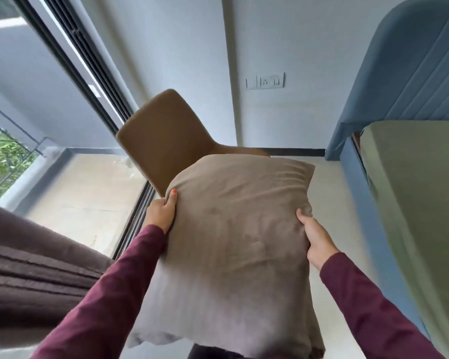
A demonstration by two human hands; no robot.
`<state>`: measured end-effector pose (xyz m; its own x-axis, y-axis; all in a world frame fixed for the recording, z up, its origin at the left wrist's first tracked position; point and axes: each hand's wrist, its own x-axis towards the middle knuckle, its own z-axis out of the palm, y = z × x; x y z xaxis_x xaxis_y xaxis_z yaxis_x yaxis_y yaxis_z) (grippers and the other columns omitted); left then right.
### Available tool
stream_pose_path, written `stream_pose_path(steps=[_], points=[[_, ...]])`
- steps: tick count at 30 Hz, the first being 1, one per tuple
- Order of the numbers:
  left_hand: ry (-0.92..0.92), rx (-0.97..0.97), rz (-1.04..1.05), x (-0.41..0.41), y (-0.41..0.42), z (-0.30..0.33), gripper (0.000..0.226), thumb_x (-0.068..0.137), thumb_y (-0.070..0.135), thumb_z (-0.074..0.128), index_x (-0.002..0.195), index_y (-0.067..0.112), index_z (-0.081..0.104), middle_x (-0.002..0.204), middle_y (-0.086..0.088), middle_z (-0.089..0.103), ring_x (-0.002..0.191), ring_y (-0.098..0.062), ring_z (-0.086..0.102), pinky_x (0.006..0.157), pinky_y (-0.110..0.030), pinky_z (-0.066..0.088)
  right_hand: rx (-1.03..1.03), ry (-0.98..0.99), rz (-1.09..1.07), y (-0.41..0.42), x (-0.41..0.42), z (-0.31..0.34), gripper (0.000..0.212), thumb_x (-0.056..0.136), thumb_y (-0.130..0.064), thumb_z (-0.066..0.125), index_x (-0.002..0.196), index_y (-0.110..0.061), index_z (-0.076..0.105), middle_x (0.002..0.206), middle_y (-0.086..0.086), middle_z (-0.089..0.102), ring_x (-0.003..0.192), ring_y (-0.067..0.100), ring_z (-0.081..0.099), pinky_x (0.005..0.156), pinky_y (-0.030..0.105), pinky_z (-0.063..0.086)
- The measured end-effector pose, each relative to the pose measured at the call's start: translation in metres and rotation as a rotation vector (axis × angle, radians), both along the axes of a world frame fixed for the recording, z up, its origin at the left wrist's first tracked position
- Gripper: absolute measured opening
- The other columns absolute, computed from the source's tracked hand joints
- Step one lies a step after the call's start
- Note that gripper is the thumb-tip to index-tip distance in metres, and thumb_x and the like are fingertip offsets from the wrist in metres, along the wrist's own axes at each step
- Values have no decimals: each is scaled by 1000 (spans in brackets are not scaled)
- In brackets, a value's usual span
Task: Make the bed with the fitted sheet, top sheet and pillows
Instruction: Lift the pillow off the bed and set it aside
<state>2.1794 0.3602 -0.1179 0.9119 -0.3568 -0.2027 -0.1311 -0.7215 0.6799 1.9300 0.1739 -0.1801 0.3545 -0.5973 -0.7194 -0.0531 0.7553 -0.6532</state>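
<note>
No text, label, brand, number or sign can be read anywhere in the head view; the white switch plate (pixel 265 80) on the wall shows only small dark marks, too small to make out as letters or symbols
</note>
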Motion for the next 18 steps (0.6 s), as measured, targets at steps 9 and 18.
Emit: stream_pose_path(steps=[9,18], points=[[128,121,-52,121,-92,-38,61,99,44,40,85,-12,62,110,-31,61,106,-41,56,94,-40,42,58,45,62,-81,98,-46,38,94,-41,57,125,-18,58,116,5,67,102,22,64,90,37,51],[233,246,-110,245,-179,-111,50,100,39,40,80,-4,56,113,-29,59,109,-40,54,89,-35,38,82,198,-25,-140,212,-123,34,95,-32,56,126,-18,56,127,9,62,108,25,62,97,43,48]])
